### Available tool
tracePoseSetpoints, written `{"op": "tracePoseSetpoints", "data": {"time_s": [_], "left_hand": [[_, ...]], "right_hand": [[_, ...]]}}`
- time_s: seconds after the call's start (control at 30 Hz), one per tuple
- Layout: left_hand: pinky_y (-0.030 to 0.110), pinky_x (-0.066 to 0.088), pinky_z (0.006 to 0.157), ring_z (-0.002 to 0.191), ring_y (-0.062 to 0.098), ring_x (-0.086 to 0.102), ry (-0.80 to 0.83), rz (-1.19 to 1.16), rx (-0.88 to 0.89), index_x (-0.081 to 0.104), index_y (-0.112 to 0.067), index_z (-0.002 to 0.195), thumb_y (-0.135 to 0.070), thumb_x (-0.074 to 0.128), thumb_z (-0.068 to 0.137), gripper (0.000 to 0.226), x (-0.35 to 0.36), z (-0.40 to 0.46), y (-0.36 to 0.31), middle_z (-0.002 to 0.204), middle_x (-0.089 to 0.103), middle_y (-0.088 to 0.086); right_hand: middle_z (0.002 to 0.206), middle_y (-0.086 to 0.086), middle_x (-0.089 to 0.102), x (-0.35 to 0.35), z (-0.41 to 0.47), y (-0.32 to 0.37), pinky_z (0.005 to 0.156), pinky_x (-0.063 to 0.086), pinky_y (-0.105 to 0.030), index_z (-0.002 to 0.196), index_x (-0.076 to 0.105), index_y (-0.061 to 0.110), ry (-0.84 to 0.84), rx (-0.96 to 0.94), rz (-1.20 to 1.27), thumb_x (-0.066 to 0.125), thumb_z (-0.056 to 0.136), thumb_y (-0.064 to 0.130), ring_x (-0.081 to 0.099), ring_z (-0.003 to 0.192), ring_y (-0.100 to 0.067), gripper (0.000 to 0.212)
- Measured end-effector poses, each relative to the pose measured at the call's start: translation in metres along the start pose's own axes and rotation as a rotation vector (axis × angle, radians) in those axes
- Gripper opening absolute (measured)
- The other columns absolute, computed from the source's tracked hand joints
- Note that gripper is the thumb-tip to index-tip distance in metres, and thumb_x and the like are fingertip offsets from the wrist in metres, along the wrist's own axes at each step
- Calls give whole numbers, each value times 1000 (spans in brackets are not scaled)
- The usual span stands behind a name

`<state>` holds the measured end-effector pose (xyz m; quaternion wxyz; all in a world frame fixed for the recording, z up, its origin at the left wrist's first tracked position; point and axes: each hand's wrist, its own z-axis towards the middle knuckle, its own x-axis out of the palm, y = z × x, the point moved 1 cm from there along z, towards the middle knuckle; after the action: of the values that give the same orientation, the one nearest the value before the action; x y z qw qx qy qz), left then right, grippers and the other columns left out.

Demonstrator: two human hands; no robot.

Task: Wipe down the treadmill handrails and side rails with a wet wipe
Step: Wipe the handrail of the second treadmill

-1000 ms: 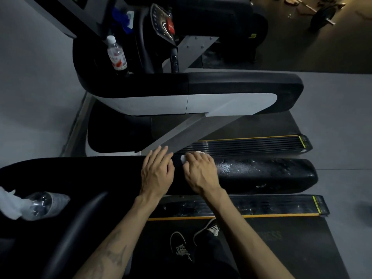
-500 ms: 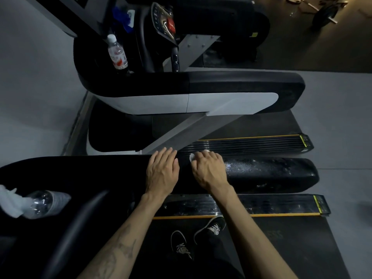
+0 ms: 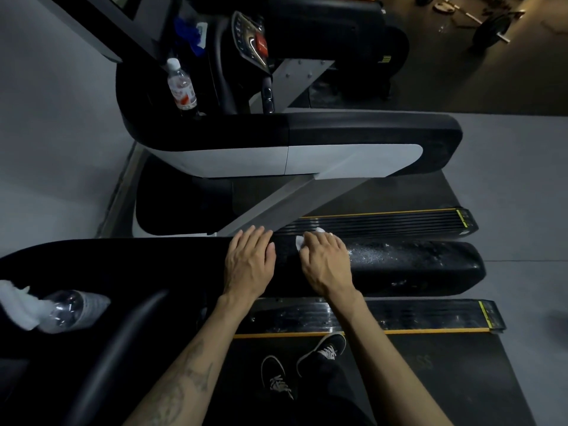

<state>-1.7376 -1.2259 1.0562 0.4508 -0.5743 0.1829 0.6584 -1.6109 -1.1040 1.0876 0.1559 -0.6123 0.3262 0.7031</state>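
Gym floor (image 3: 522, 167), grey and matte, runs under two treadmills standing side by side; darker flooring with a barbell (image 3: 491, 30) lies beyond the far treadmill. The near handrail (image 3: 415, 265) is a thick black padded bar crossing the middle of the view, and everything here is placed from it. Its stretch toward the free end glistens with wet streaks. Just past the handrail lies a ribbed black side rail (image 3: 384, 222) with a yellow edge; on the person's side lies a second side rail (image 3: 399, 315), also wet-looking, and then the belt with two dark shoes (image 3: 307, 367). At the handrail's console end a clear bottle (image 3: 70, 312) lies beside a white cloth (image 3: 18, 302). Beyond the handrail, the far treadmill holds an upright bottle (image 3: 181, 87) near its console.

The left hand (image 3: 250, 262) rests flat on top of the handrail, fingers straight and together. The right hand (image 3: 327, 264) lies beside it, apart, its fingers curled over the far edge and pressing a white wipe (image 3: 299, 241) against the handrail; only a small part of the wipe shows past the fingers.

Compared with half a second ago, both hands sit slightly further from the console end, and the wipe has gone with them.
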Motion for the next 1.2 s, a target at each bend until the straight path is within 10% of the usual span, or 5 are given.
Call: {"op": "tracePoseSetpoints", "data": {"time_s": [0.3, 1.2], "left_hand": [[48, 34, 118, 137, 28, 54, 12, 4, 34, 63, -12, 138, -37, 31, 106, 52, 2, -2, 2, 142, 62, 11], [49, 35, 118, 137, 29, 52, 24, 50, 40, 63, -13, 138, -37, 31, 107, 51, 3, -3, 2, 142, 62, 10]], "right_hand": [[162, -10, 38, 26, -15, 3, 124, 22, -46, 155, 42, 13, 19, -144, -20, 23, 103, 38, 32, 151, -29, 61], [168, -12, 21, 49, -52, 9, 124, 17, -45, 159, 30, 8, -141, -186, -80, 31, 106, 42, 16, 157, -27, 64]]}}
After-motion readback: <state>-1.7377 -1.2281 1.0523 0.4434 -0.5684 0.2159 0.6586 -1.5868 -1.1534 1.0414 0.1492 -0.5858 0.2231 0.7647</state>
